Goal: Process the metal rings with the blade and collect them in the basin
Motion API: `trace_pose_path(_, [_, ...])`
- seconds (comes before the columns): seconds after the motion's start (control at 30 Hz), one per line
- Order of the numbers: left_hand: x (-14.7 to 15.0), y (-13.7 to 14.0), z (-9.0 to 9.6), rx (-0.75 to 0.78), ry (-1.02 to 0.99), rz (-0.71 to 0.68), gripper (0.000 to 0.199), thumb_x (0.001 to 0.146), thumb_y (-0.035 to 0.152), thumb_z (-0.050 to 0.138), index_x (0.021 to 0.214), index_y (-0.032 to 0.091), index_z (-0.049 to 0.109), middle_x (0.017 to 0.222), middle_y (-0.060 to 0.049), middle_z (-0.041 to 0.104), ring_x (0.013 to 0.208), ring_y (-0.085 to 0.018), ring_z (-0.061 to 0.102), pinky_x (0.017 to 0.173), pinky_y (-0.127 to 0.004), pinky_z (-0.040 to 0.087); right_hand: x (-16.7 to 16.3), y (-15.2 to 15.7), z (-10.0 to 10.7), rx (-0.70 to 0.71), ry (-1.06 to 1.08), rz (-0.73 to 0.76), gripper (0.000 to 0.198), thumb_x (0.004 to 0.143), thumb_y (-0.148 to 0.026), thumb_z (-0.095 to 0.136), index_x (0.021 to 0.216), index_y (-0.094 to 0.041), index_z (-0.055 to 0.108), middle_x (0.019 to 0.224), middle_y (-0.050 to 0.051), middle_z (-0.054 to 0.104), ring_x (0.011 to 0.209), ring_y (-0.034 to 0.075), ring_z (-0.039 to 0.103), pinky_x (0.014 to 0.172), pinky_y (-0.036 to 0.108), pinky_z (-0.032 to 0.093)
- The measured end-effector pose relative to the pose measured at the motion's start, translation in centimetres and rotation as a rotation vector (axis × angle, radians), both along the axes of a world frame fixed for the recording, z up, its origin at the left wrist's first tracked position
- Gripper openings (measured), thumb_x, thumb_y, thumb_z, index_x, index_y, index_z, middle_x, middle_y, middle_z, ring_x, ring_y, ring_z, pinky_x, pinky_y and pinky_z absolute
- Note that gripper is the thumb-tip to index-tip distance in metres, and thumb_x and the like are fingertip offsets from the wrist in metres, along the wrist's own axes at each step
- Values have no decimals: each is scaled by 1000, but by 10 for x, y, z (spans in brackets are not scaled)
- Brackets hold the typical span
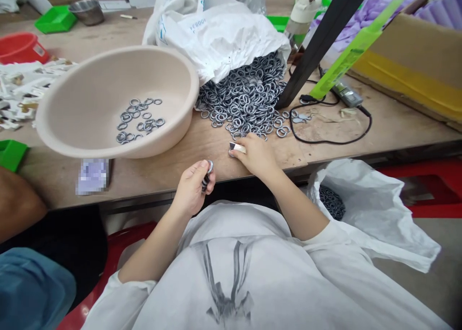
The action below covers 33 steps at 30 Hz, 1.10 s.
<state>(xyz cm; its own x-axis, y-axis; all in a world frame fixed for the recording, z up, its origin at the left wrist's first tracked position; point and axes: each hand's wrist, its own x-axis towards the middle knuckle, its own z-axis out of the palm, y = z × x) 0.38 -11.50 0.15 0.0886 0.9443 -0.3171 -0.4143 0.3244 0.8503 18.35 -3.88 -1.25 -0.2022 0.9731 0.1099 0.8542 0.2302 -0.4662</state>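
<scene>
In the head view my left hand (195, 185) is closed around several grey rings (205, 180), above the table's front edge. My right hand (258, 154) pinches a small white piece with a dark end (238, 147), and part of a ring shows beneath it; I cannot tell what the piece is. Just beyond my right hand, a heap of grey rings (249, 96) spills from a white sack (224, 36) lying on its side. A large beige basin (119, 68) stands to the left, with several loose rings (135, 113) at its bottom.
A dark upright post (321, 46) and a green strip (355, 51) rise right of the heap, beside a black cable (330, 141). An open white bag (375, 205) with dark rings hangs at the right. Another person's arm (19, 205) is at the left.
</scene>
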Motion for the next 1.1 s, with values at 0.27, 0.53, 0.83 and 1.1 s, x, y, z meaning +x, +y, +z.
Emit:
trace_pose_path(0.27, [-7, 12, -4, 23, 75, 34, 33, 75, 38, 76, 98, 15, 70, 71, -1, 65, 48, -6, 47, 39, -16, 28, -2, 0, 1, -74, 150, 21, 18, 88, -33, 66, 92, -16, 71, 93, 9, 67, 87, 24, 60, 75, 33, 41])
trace_pose_path(0.53, [22, 10, -7, 63, 27, 43, 48, 76, 61, 73, 73, 17, 53, 60, 4, 52, 45, -5, 40, 38, -16, 26, -44, -41, 3, -351, 1093, 88, 40, 85, -61, 63, 83, -22, 55, 61, -5, 53, 55, 14, 53, 54, 27, 45])
trace_pose_path(0.83, [18, 5, 2, 114, 15, 44, 43, 77, 55, 75, 73, 17, 54, 56, 5, 47, 46, -6, 36, 40, -16, 27, -31, -44, 12, -146, 993, 212, 44, 82, -60, 70, 99, -20, 65, 78, 0, 63, 68, 14, 59, 65, 28, 48])
trace_pose_path(1.1, [17, -1, 12, 95, -30, -34, 45, 79, 53, 72, 66, 18, 48, 52, 4, 42, 44, -6, 33, 40, -18, 24, -27, -40, 19, -192, 981, 251, 51, 87, -71, 56, 81, -20, 59, 72, 0, 60, 69, 15, 57, 67, 29, 46])
